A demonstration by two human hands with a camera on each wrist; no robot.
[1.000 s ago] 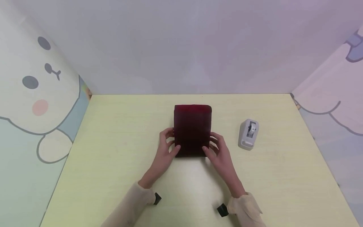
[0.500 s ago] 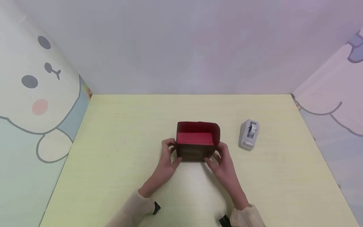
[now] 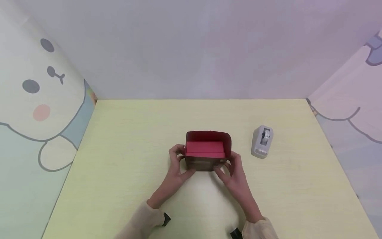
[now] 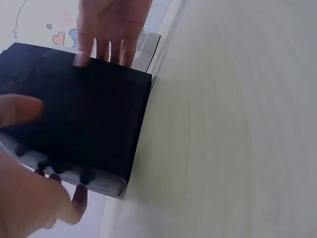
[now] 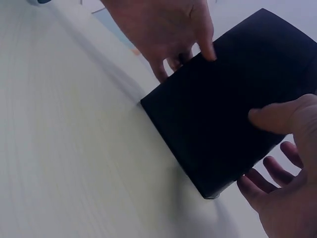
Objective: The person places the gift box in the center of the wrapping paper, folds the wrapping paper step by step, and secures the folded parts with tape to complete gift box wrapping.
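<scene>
Head view, nearest first: two cream sleeves (image 3: 141,219) lay over the near part of the worktop (image 3: 131,132), with a small black block (image 3: 166,219) at each cuff, likely part of the wrist cameras. Beyond them, the left hand (image 3: 176,170) and the right hand (image 3: 235,176) were both clamped on a dark box (image 3: 206,164), thumbs at its near face and fingers along its opposite sides. That two-sided grip presumably served to steady the box and hold it square to the person. The box lay directly between the hands, touching both, roughly midway between the worktop's left and right edges and short of its far edge. Its top was uncovered, showing red contents (image 3: 206,148) within; whether its base sat fully flat could not be told. In both wrist views its near face looked plain black. Farther off, a tape dispenser (image 3: 262,142) stood apart from the right hand, toward the worktop's far right corner, probably placed there to be within reach. Past the far edge rose a pale wall (image 3: 191,49).
</scene>
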